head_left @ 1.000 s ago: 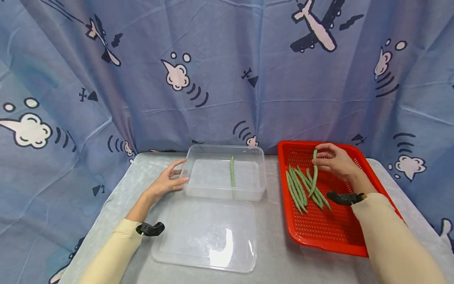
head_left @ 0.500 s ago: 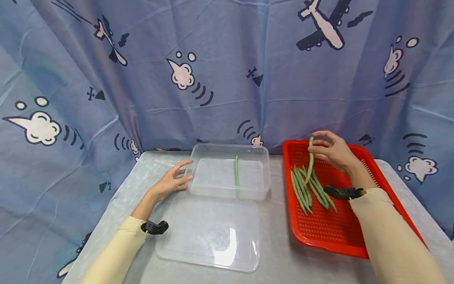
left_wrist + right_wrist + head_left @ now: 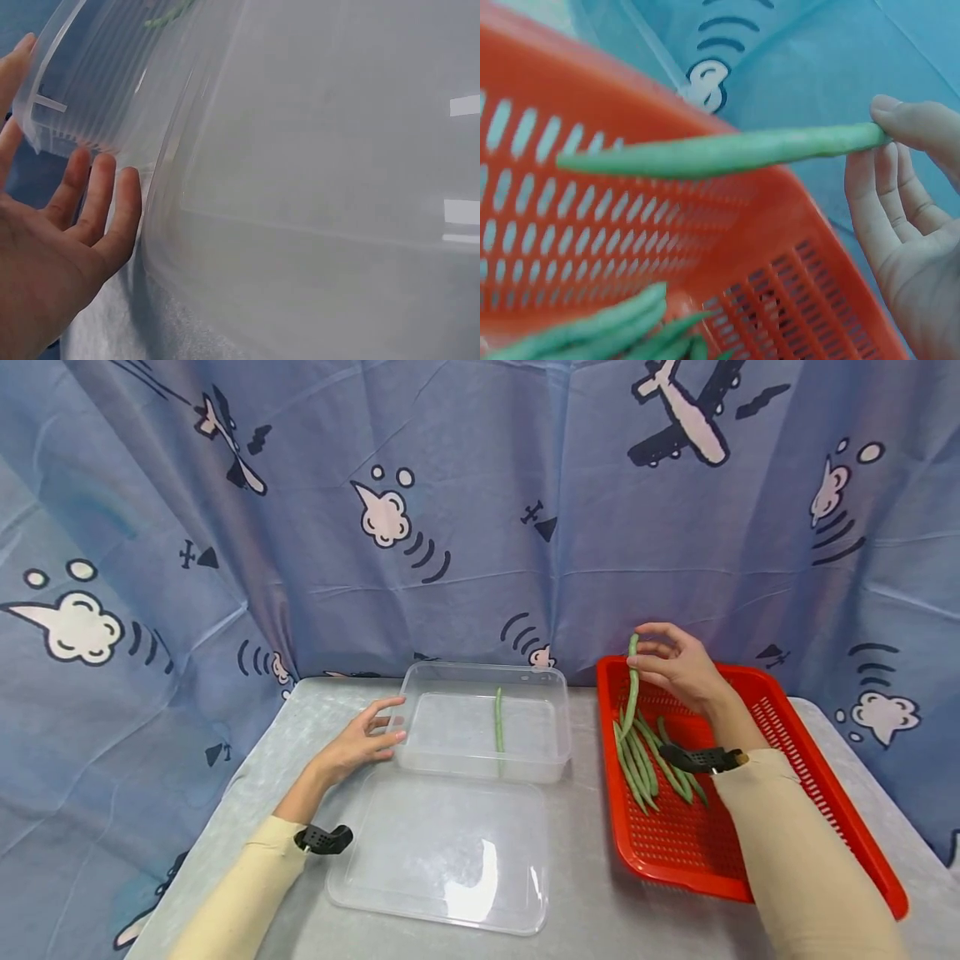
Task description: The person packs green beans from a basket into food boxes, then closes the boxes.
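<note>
My right hand [image 3: 678, 668] pinches a green bean [image 3: 632, 689] near its upper end. The bean hangs down over the left side of the red basket [image 3: 712, 852]; in the right wrist view the held bean [image 3: 720, 152] passes in front of the slotted wall. Below it lie several more green beans [image 3: 641, 768]. At the left, my left hand [image 3: 360, 743] rests its relaxed fingertips against the left end of a clear plastic box [image 3: 525, 766], close to the rim. One green bean [image 3: 498, 718] lies inside that box, right of its middle.
A clear flat lid [image 3: 435, 860] lies on the grey table [image 3: 577, 893] in front of the box, close to it. Behind the table hangs a blue printed curtain [image 3: 465, 527]. The basket's tall rim stands right of the box.
My right hand has lifted the pinched bean and carried it left toward the basket's left rim. My left hand stays at the box's left end.
</note>
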A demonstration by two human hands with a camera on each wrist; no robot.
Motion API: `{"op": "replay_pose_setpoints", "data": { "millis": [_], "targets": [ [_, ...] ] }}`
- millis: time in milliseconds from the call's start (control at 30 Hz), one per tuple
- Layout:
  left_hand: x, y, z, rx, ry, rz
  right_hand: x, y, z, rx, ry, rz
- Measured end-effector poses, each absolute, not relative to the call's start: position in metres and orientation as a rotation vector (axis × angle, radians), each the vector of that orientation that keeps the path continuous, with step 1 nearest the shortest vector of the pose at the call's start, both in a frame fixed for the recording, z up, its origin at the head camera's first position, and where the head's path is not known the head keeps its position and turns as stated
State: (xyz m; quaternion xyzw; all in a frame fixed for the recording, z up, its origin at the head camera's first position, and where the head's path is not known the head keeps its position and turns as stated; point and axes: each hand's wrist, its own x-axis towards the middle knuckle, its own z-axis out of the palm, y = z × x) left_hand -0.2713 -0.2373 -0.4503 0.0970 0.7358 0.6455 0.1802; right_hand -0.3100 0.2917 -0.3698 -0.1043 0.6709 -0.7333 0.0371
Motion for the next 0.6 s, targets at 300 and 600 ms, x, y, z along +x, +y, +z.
{"op": "replay_pose_setpoints", "data": {
  "millis": [300, 600],
  "targets": [
    [-0.271, -0.240, -0.449, 0.244, 2.076, 1.802, -0.322, 0.256, -0.355, -0.347, 2.057, -2.235],
    [-0.274, -0.237, -0.450, 0.248, 2.092, 1.798, -0.337, 0.218, -0.338, -0.404, 2.110, -2.204]
  ]
}}
